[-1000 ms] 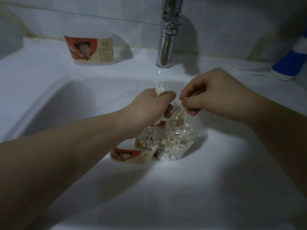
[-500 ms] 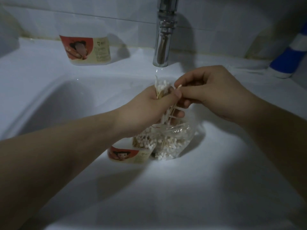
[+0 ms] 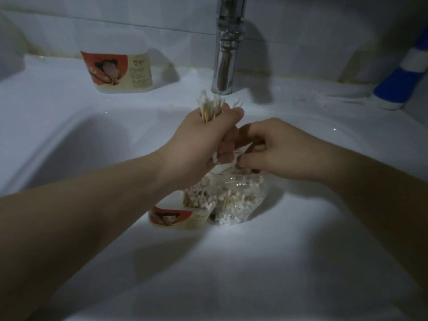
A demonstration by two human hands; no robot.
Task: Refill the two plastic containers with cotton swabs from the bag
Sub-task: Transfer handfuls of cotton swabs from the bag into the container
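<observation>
Over a dim white sink (image 3: pixel 69 140), swabs (image 3: pixel 209 107) are clutched upright, tips toward twelve, by the left hand (image 3: pixel 199 140); the right hand (image 3: pixel 275 154)'s hold is unclear.

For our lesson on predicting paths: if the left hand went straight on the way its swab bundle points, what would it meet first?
Probably the faucet spout: the left hand holds its cotton swabs tips up just below it, though depth is unclear.

In front of the tap (image 3: pixel 225 54), a container (image 3: pixel 178 217) and the bag (image 3: pixel 243 195) lie touching in the sink (image 3: pixel 69 147); a second container (image 3: pixel 118 70) stands left of the tap.
</observation>
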